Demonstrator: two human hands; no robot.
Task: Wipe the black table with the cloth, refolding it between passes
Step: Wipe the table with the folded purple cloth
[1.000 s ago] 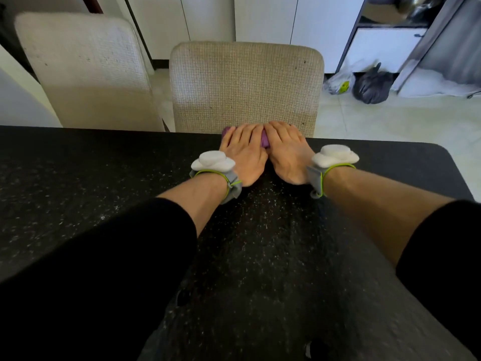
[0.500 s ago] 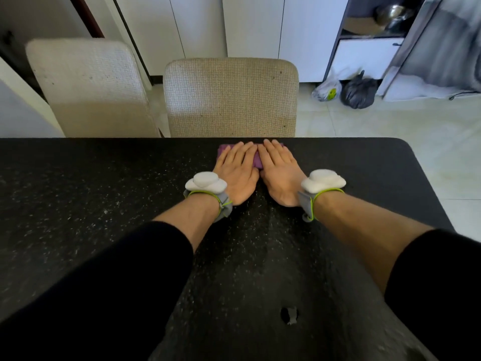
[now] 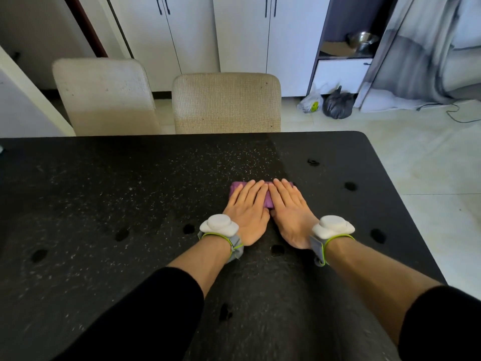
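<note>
While left hand point(image 3: 247, 212) and right hand point(image 3: 290, 212) press cloth point(image 3: 268, 199) flat-fingered, black table point(image 3: 130, 204) beneath

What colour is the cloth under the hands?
Purple: the cloth shows between and beyond the fingers, best in the head view.

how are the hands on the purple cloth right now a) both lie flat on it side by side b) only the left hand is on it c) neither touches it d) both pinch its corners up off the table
A: the left hand and the right hand both lie flat, fingers straight, side by side on the purple cloth, pressing it onto the black table.
</note>
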